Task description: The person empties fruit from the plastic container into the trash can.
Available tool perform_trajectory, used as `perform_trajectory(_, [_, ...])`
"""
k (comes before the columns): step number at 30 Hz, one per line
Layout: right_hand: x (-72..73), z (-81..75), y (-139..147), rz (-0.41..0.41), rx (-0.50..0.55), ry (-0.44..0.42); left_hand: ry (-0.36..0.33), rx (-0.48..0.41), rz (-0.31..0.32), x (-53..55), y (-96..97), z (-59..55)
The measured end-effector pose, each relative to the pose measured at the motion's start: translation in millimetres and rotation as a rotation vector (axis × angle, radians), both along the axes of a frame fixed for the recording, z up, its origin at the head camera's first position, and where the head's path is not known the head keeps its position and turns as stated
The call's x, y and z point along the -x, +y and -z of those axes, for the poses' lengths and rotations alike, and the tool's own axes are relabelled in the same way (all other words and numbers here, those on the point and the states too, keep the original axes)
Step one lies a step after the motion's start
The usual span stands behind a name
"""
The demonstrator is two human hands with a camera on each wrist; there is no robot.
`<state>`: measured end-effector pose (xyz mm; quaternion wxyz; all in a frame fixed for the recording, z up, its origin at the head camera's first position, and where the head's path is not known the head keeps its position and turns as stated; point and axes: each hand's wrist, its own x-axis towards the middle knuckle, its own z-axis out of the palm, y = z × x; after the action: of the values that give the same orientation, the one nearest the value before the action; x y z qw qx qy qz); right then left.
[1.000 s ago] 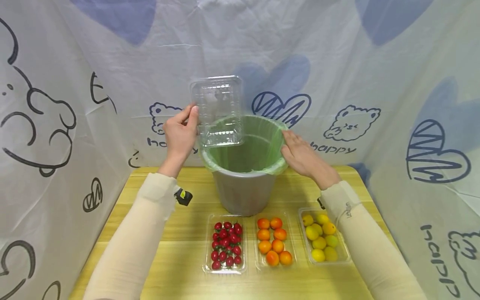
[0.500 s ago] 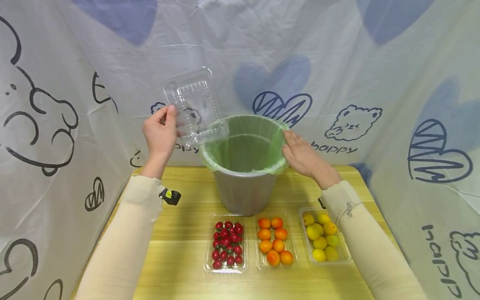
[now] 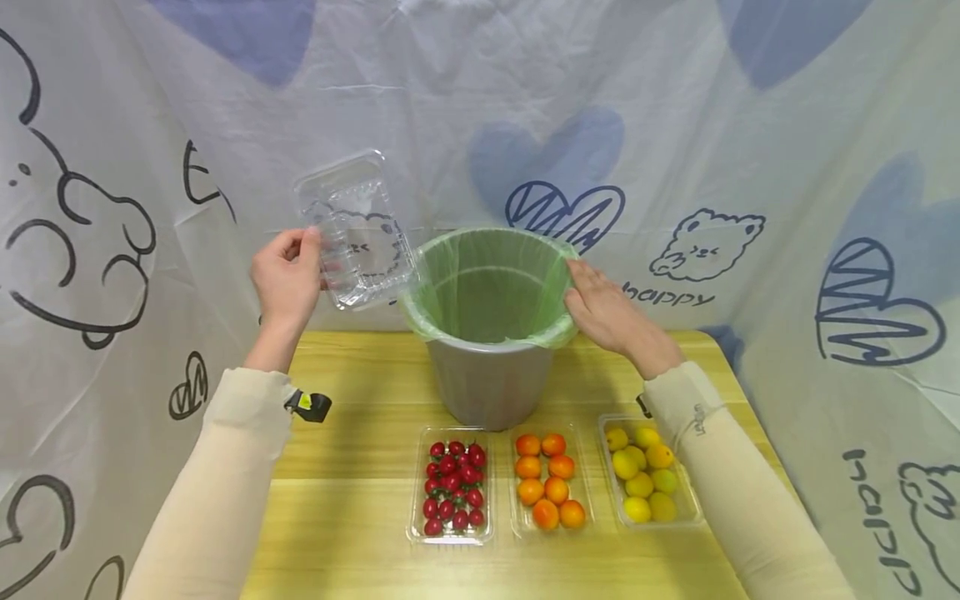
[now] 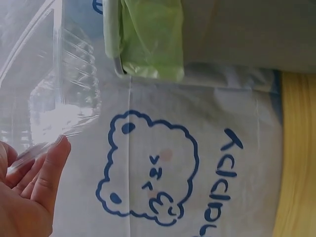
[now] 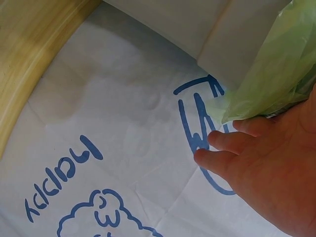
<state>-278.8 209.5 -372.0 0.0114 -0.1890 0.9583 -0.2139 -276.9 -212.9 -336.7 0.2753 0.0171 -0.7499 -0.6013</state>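
Observation:
In the head view my left hand [image 3: 288, 271] pinches the edge of a clear plastic container [image 3: 360, 242], tilted and held in the air left of the bin. The left wrist view shows thumb and fingers on the rim of that see-through container [image 4: 59, 94]. My right hand [image 3: 607, 308] lies with fairly straight fingers against the right side of a grey bin [image 3: 487, 387]. A green bag [image 3: 558, 321] lines the bin and folds over its rim. In the right wrist view the fingers of my right hand [image 5: 261, 158] touch the green bag [image 5: 276, 74].
In front of the bin, on the wooden table [image 3: 352, 500], stand three clear trays: one of small red tomatoes [image 3: 453, 487], one of orange fruits [image 3: 551, 483], one of yellow fruits [image 3: 641, 475]. Printed cloth [image 3: 420, 108] encloses the table at the back and sides.
My left hand has moved left and slightly down, carrying the container from over the bin's left rim to beside it. The container has tilted. My right hand has stayed on the bin.

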Motion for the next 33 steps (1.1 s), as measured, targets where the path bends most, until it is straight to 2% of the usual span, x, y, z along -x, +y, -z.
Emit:
perform_trajectory(7, [0.4, -1.1, 2, 0.013, 0.003, -0.003, -0.061, -0.004, 0.007, -11.5, -14.3, 3.8])
perform_trajectory(11, [0.7, -0.2, 3, 0.016, 0.005, -0.011, -0.103, 0.0, 0.014, -16.4, -22.3, 9.8])
perform_trajectory(15, [0.5, 1.6, 2, 0.011, 0.011, -0.017, -0.165, 0.058, 0.013, -24.0, -32.6, 20.4])
perform_trajectory(19, [0.1, 2.1, 1, 0.005, 0.011, -0.016, -0.196, 0.087, 0.025, -32.4, -42.0, 30.9])
perform_trajectory(33, [0.7, 0.1, 1, 0.001, -0.001, -0.015, -0.278, 0.063, 0.108, -56.1, -67.4, 70.8])
